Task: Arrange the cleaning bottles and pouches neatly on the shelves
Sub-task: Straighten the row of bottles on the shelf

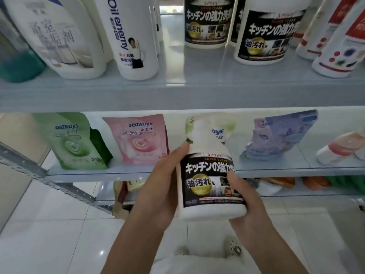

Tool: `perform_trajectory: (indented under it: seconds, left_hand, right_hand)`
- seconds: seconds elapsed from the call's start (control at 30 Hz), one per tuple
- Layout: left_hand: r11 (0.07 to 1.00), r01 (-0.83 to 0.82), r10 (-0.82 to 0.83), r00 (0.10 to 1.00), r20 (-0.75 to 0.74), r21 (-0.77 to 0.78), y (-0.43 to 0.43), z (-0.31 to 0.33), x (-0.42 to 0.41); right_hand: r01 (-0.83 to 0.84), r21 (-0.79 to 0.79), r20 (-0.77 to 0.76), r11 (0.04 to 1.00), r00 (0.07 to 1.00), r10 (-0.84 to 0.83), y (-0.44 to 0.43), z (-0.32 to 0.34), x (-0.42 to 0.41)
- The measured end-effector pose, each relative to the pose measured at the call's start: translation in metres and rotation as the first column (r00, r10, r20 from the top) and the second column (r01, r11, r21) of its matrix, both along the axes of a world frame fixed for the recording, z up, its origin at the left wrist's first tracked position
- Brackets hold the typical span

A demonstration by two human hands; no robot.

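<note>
1. Now I hold a white bottle (209, 180) upright in both hands, in front of the middle shelf (98, 173).
2. My left hand (158, 186) wraps its side, fingers (181, 149) curled round it.
3. My right hand (250, 206) grips the bottom, thumb on the black label.
4. A green pouch (73, 143) and a pink pouch (138, 139) stand on that shelf, off to the left.
5. A twin bottle (264, 34) stands on the top shelf (177, 91).

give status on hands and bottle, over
Both left hand and right hand grip the black-label bottle, upright, off the shelf. Two matching bottles on top shelf. Path up looks clear.
</note>
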State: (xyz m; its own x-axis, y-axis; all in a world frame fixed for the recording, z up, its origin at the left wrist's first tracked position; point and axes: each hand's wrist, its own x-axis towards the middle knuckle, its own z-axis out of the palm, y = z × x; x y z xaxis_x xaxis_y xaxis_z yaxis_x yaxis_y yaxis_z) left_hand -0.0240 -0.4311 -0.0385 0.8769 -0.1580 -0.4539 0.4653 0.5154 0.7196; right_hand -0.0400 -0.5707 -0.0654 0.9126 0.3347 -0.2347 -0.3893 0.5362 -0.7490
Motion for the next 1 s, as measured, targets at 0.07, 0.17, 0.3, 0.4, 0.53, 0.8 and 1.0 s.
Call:
perform_trajectory:
  seconds: [0.07, 0.17, 0.3, 0.4, 0.53, 0.8, 1.0]
  left_hand:
    - [0.994, 0.011, -0.011, 1.0, -0.005, -0.107, 0.001, -0.01, 0.004]
    - [0.957, 0.068, -0.077, 0.997, -0.022, -0.282, -0.005, -0.025, 0.015]
    - [0.866, -0.041, -0.006, 0.996, -0.091, -0.499, -0.02, -0.045, 0.033]
    - [0.879, -0.054, 0.019, 0.997, -0.077, -0.474, -0.031, -0.042, 0.04]
    - [0.928, -0.172, 0.161, 0.985, -0.062, -0.329, -0.028, -0.034, 0.046]
    - [0.896, -0.39, 0.396, 0.918, 0.016, 0.212, -0.029, -0.036, 0.055]
    - [0.992, -0.119, 0.119, 0.993, -0.014, -0.044, -0.014, -0.036, 0.051]
  right_hand:
    - [0.007, 0.113, -0.104, 0.994, 0.995, 0.005, -0.002, -0.001, 0.003]
    - [-0.009, 0.241, -0.278, 0.97, 0.958, 0.078, -0.004, -0.005, 0.009]
    - [-0.135, 0.395, -0.408, 0.909, 0.86, 0.305, -0.005, -0.006, 0.012]
    - [-0.294, 0.408, -0.326, 0.864, 0.837, 0.439, -0.013, -0.009, 0.013]
    - [-0.322, -0.091, -0.363, 0.942, 0.892, 0.27, -0.023, -0.015, 0.023]
    - [0.123, -0.724, 0.321, 0.679, 0.931, 0.174, -0.035, -0.018, 0.019]
    - [0.076, -0.453, 0.179, 0.888, 0.984, 0.007, -0.041, -0.022, 0.015]
